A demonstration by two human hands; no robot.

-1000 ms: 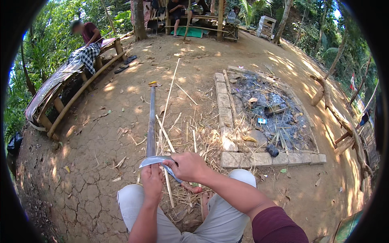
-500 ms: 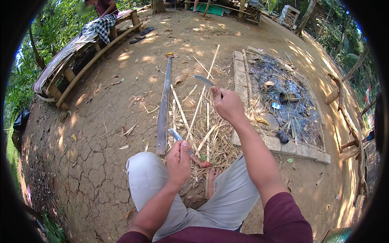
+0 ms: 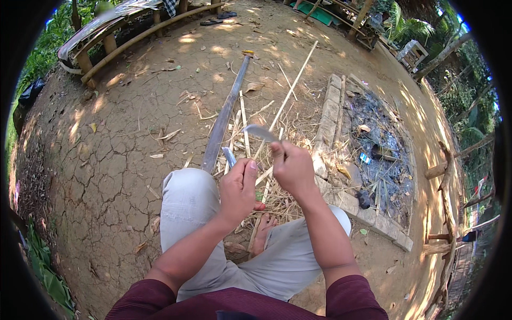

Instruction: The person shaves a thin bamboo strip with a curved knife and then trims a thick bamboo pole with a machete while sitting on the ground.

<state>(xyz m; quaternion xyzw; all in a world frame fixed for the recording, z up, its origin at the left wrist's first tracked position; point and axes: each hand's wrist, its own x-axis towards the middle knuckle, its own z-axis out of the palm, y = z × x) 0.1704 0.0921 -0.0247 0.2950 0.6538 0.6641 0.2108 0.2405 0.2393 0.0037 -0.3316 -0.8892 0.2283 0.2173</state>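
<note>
A: ok so what's each hand up to here?

B: right hand (image 3: 295,168) has its fingers wrapped round a curved knife (image 3: 261,132), blade poking out toward the left and kinda blurry. Left hand (image 3: 238,186) is gripping a blue-grey piece (image 3: 229,156), thumb on top, one end sticking out past the fist

A: are they touching?

B: nah, blade's up above the piece with a gap between. There's a red knob (image 3: 260,206) just below the left hand too, can't tell if it's joined on

A: and around them?

B: long dark strip (image 3: 226,117) on the cracked dirt, near end by the left knee (image 3: 189,194). Pale sticks (image 3: 293,88) lie right of it, with shavings (image 3: 290,200) scattered by the bare foot (image 3: 262,234). Off to the right is a fire pit with a brick edge (image 3: 330,106), ash inside. Bamboo bench (image 3: 149,28) at upper left, sandals (image 3: 218,19) next to it
</note>
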